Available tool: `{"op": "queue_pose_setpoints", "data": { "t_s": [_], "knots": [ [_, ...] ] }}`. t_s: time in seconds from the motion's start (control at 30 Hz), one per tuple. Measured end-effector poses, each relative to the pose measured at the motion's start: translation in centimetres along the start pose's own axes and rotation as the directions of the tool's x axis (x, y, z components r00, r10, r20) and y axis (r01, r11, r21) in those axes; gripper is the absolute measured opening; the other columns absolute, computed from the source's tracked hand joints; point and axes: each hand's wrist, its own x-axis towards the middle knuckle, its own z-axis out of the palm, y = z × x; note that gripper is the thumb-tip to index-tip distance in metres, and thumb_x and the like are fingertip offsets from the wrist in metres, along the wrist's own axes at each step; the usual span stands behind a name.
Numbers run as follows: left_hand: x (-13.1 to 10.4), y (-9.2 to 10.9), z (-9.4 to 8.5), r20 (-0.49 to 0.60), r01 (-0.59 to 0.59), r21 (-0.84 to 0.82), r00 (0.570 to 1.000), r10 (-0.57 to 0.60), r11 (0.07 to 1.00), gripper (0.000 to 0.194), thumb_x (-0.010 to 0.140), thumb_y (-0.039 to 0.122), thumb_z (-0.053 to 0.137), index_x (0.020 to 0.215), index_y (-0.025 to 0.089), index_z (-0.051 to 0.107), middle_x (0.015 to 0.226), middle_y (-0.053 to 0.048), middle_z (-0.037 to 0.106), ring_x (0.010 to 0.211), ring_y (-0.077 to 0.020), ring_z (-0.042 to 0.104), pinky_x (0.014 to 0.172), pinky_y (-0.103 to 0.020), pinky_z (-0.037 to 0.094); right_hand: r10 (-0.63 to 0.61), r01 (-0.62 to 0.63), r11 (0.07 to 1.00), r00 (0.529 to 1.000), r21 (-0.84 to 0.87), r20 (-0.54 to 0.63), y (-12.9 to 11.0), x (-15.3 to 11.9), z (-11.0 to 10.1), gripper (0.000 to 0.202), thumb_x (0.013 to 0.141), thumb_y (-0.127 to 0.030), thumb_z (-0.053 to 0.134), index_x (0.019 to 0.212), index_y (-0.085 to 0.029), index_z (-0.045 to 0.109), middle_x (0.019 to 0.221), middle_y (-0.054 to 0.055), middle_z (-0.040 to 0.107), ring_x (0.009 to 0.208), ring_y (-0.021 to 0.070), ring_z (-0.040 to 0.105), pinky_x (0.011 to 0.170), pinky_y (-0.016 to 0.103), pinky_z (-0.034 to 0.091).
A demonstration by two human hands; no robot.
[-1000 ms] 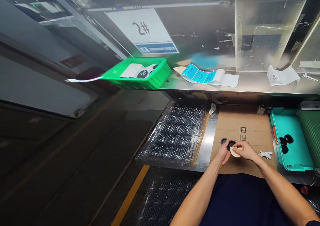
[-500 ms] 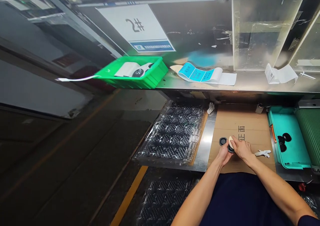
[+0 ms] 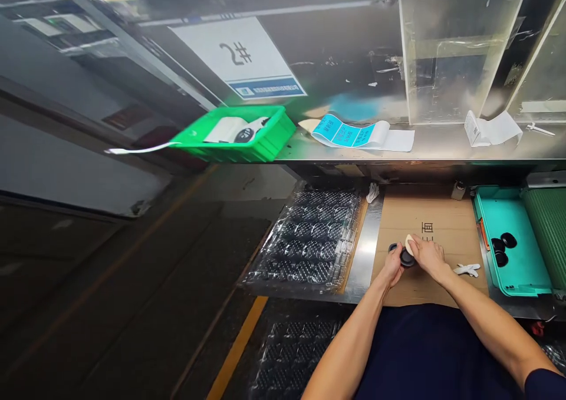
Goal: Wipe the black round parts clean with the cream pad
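My left hand (image 3: 392, 266) is closed on the edge of a black round cap-like part (image 3: 407, 258), tilted above the cardboard sheet (image 3: 424, 211). A pale cream pad (image 3: 409, 244) is pinched in the fingers of my right hand (image 3: 427, 255), at the upper right of the black part. Whether the pad touches it I cannot tell. Another dark round part (image 3: 391, 247) shows behind my left fingers, mostly hidden. Right of my hands, a crumpled white piece (image 3: 467, 269) lies on the cardboard.
A teal tray (image 3: 526, 270) with several black round pieces (image 3: 500, 249) stands at the right, beside a green belt (image 3: 546, 229). Clear plastic trays (image 3: 305, 241) are stacked at the left. On the shelf above are a green bin (image 3: 260, 146) and a blue label roll (image 3: 345, 133).
My hands have moved slightly apart. The cream pad has lifted off the black part's face, which now shows more. My left hand now covers more of the second dark part. The view has shifted slightly.
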Motion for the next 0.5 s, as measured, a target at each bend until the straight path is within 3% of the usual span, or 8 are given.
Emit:
{"op": "queue_pose_setpoints", "data": {
  "t_s": [0.2, 0.33, 0.5],
  "knots": [
    [0.2, 0.2, 0.4, 0.023, -0.008, -0.033, 1.0, 0.009, 0.999, 0.028, 0.095, 0.037, 0.064, 0.096, 0.01, 0.071, 0.101, -0.017, 0.076, 0.107, -0.0277, 0.07, 0.094, -0.039, 0.056, -0.07, 0.07, 0.997, 0.998, 0.037, 0.005, 0.1, -0.3, 0.6, 0.052, 0.105, -0.057, 0.026, 0.15, -0.04, 0.048, 0.106, 0.01, 0.075, 0.097, 0.0292, 0.071, 0.085, 0.041, 0.049],
    [0.7, 0.2, 0.6, 0.02, -0.024, -0.076, 0.999, 0.025, 0.997, 0.028, 0.1, 0.034, 0.054, 0.098, 0.011, 0.07, 0.106, -0.017, 0.075, 0.11, -0.0265, 0.069, 0.099, -0.042, 0.055, 0.079, -0.078, 0.997, 0.996, 0.029, -0.03, -0.4, -0.4, 1.3, 0.055, 0.106, -0.055, 0.023, 0.156, -0.037, 0.039, 0.105, 0.012, 0.075, 0.097, 0.0299, 0.071, 0.085, 0.042, 0.05],
    [0.9, -0.1, 0.4, 0.134, 0.068, -0.145, 0.99, -0.049, 0.987, 0.031, 0.1, 0.035, 0.052, 0.101, 0.011, 0.07, 0.114, -0.019, 0.073, 0.116, -0.0279, 0.067, 0.104, -0.043, 0.052, 0.025, -0.025, 0.999, 1.0, 0.022, -0.011, -0.3, -0.5, 1.4, 0.056, 0.106, -0.056, 0.024, 0.157, -0.037, 0.036, 0.105, 0.012, 0.075, 0.095, 0.0286, 0.072, 0.085, 0.04, 0.05]
  ]
}}
